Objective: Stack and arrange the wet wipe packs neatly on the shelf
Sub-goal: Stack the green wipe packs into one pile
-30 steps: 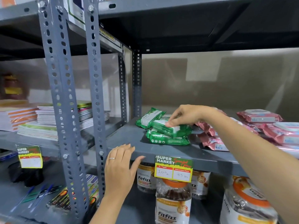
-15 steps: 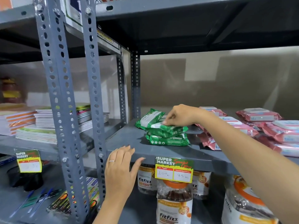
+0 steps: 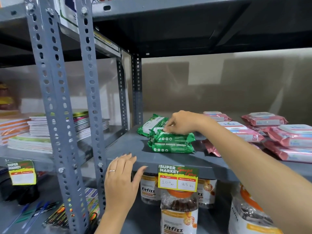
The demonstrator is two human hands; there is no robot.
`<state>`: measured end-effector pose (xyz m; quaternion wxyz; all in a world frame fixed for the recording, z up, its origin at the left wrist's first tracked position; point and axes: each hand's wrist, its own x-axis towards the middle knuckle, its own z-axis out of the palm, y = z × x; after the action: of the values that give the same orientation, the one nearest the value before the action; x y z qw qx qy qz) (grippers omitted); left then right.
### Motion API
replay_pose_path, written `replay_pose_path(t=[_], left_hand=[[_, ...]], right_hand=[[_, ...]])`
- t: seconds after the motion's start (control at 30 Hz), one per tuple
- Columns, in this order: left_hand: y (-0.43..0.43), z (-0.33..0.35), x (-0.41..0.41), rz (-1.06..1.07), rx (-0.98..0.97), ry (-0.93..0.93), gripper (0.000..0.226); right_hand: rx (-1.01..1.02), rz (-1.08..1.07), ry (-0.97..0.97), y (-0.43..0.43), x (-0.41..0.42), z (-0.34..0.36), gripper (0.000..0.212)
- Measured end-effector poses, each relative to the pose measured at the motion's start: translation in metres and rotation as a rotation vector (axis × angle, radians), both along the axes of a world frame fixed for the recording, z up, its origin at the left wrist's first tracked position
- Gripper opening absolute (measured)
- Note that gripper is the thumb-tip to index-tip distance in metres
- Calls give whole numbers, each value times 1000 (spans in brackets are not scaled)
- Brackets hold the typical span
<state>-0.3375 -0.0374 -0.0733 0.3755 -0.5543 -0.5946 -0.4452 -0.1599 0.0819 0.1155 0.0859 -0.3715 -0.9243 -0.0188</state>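
Two green wet wipe packs lie stacked on the grey shelf (image 3: 128, 149): a top green pack (image 3: 173, 137) on a bottom green pack (image 3: 171, 147). A third green pack (image 3: 152, 123) leans tilted behind them. My right hand (image 3: 181, 123) reaches over the stack, fingertips pinching the top pack's upper edge. My left hand (image 3: 122, 178), wearing a ring, rests flat with spread fingers against the shelf's front edge. Several pink wet wipe packs (image 3: 287, 137) lie in loose piles to the right.
A price tag (image 3: 178, 179) hangs from the shelf's front lip. Fitfizz jars (image 3: 179, 215) stand on the shelf below. Perforated grey uprights (image 3: 89, 98) rise at left, with stacked notebooks (image 3: 38, 130) on the neighbouring rack. The upper shelf hangs close overhead.
My right hand has shifted slightly on the top green pack, now pinching its upper edge. The left hand stays on the shelf edge. The view moved a little.
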Motion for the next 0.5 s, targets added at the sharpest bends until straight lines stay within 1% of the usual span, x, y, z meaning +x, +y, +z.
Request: replay_pose_path(t=[0.07, 0.13, 0.27, 0.33, 0.43, 0.47, 0.5], left_hand=[[0, 0, 0, 1, 1, 1, 46], [0, 1, 0, 4, -8, 8, 45], [-5, 10, 0, -4, -62, 29, 41], [-7, 26, -1, -63, -98, -11, 38], [3, 61, -12, -103, -218, -103, 34], [11, 72, -18, -95, -290, -121, 34], [20, 81, -22, -84, -404, -130, 41]], right_hand=[[89, -37, -37, -2, -3, -1, 48], [125, -51, -61, -4, -4, -1, 51], [62, -49, -59, -5, -3, 1, 46], [4, -48, -68, -3, -2, 4, 46], [-127, -55, -90, 2, 1, 20, 47], [-133, -62, -79, 7, 2, 26, 43], [-113, -71, -61, 14, 1, 32, 39]])
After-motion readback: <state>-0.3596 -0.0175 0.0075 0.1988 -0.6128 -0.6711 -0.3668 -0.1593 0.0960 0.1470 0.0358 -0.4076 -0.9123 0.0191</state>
